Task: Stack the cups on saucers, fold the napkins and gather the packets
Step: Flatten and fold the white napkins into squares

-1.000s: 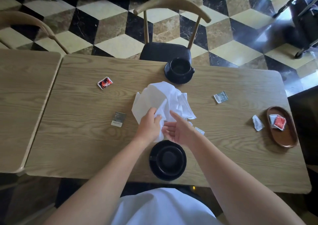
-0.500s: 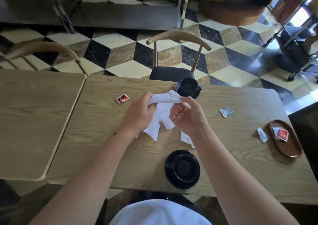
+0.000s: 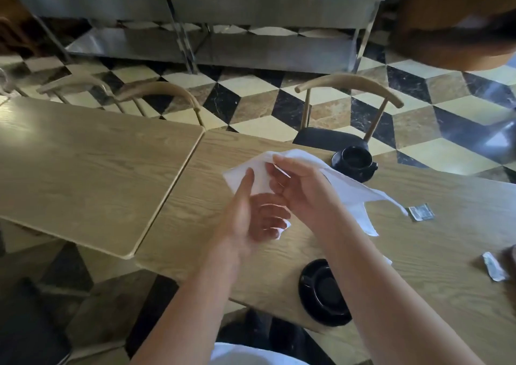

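Observation:
A white napkin [image 3: 352,195] hangs lifted above the wooden table [image 3: 435,253], held by both hands. My right hand [image 3: 303,188] pinches its top edge. My left hand [image 3: 252,216] grips a lower part, palm up, with cloth showing between the fingers. A black cup on a black saucer [image 3: 355,161] stands at the far table edge. Another black saucer [image 3: 321,292], partly hidden by my right forearm, sits near the front edge. A silver packet [image 3: 421,211] and a white packet [image 3: 494,267] lie on the right.
A second wooden table [image 3: 83,169] adjoins on the left. Wooden chairs [image 3: 349,104] stand behind both tables. Metal counters [image 3: 223,15] line the back, over a checkered floor. A brown tray edge [image 3: 511,255] shows at the far right.
The napkin has been lifted off the table and spread between the hands. The camera has turned left and up, so the tray and the red packet are out of view.

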